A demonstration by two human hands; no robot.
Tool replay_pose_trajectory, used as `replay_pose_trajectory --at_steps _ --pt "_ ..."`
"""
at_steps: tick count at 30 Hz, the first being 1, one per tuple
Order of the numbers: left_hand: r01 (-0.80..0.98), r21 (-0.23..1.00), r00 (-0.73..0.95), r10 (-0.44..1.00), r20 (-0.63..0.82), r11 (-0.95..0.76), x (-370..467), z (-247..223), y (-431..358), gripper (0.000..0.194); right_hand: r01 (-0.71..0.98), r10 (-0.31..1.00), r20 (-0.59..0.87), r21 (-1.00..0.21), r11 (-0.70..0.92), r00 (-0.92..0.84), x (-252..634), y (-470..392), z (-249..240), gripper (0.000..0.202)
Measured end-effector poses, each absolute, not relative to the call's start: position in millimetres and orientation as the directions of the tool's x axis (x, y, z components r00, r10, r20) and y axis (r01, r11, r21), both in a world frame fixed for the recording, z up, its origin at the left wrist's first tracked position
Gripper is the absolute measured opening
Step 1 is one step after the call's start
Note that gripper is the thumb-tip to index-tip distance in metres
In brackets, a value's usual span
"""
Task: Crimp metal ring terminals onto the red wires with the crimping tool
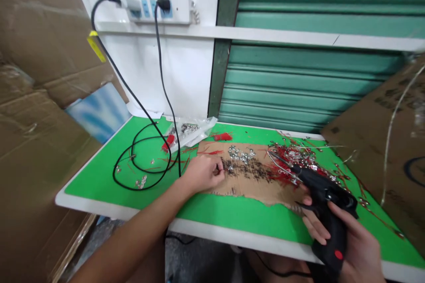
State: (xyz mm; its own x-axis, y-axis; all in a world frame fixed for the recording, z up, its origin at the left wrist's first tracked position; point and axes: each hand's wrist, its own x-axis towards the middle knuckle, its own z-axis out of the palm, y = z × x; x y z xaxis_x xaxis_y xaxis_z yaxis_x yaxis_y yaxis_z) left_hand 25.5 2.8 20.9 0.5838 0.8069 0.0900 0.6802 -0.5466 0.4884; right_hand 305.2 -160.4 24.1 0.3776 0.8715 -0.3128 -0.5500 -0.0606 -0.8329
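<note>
A black soldering gun (327,212) with a red button is gripped in my right hand (357,243). Its thin metal tip and feed tube point left over a heap of red wires with shiny metal ends (299,159). My left hand (206,172) rests at the left part of a cardboard sheet (252,190), thumb and fingers pinched together. What they hold, if anything, is too small to tell. Small silvery metal pieces (241,154) lie on the cardboard just beyond that hand, beside dark scorched-looking marks (252,170).
A green-topped table (212,216) carries a clear plastic bag of metal parts (191,130), red wire bundles (222,136) and a looped black cable (133,159). A power strip (179,11) hangs on the wall. Cardboard boxes stand left (40,119) and right (381,132).
</note>
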Motion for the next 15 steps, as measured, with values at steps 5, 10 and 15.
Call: replay_pose_trajectory --at_steps 5,10,15 --pt "0.686 0.502 0.568 0.819 0.084 -0.527 26.0 21.8 2.7 0.011 -0.664 0.865 -0.304 -0.747 0.044 0.400 305.8 -163.3 25.0 0.040" --pt "0.690 0.511 0.563 0.824 0.065 -0.513 25.6 24.4 1.0 0.010 -0.743 0.874 -0.319 -0.666 0.068 0.366 302.6 -160.5 30.1 0.041" --pt "0.699 0.498 0.570 0.820 0.048 -0.514 26.1 26.9 0.6 0.010 -0.756 0.907 -0.304 -0.654 0.026 0.293 305.4 -161.9 29.5 0.037"
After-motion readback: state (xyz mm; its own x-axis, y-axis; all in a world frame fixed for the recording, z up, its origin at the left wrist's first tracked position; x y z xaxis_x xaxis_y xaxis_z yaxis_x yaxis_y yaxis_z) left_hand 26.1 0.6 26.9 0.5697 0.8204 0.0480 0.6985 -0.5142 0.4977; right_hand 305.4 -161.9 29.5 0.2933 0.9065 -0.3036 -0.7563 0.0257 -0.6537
